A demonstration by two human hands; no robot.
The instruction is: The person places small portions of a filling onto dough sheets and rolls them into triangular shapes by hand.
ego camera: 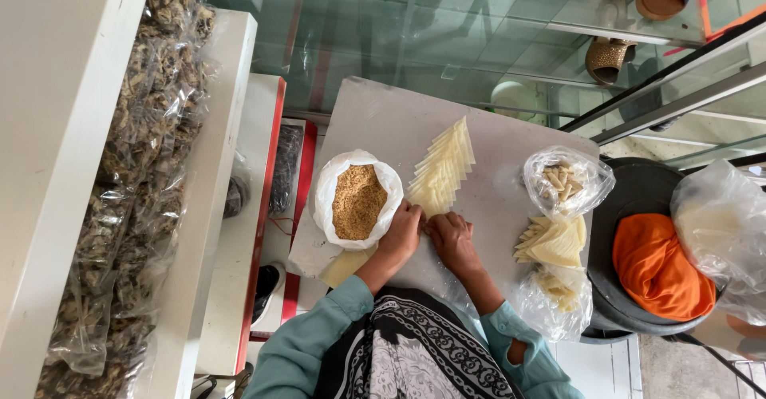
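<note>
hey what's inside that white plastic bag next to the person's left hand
The open white bag holds a heap of golden-brown crumbly filling, visible from above. How deep it goes is hidden by the bag's walls. The left hand touches the bag's rim.

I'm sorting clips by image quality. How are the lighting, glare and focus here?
Head view: even daylight, soft shadows under both hands; left hand and right hand sharp; reflections streak the glass; plastic bag glares white; edges bend slightly.

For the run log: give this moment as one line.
left hand and right hand: on fanned pastry sheets | filling bag: open, left
</note>
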